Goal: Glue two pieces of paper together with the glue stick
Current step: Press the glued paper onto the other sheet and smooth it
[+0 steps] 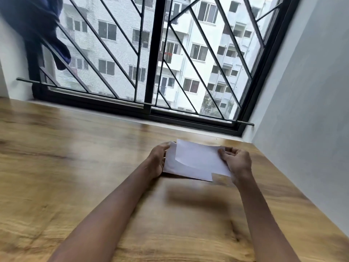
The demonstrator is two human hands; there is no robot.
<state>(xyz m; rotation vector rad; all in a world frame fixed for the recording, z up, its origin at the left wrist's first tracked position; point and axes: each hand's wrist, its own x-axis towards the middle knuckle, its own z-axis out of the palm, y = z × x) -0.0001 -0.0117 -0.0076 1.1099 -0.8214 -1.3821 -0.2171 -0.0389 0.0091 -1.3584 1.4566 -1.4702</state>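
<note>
Two overlapping white paper sheets (196,159) hang just above the wooden tabletop (75,167), between both hands. The left hand (157,161) grips their left edge, fingers curled around it. The right hand (238,161) pinches the right edge with curled fingers.

Surface: wooden table (75,167), brown grain, glossy sheen.
Far edge: runs along the sill under the barred window (151,72).
Right edge: meets the grey wall (311,91).
On it: blurred dark shadow (196,197), right of centre.

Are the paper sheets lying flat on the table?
No, the left hand and right hand hold the paper sheets lifted above the table, with their shadow cast below.
</note>
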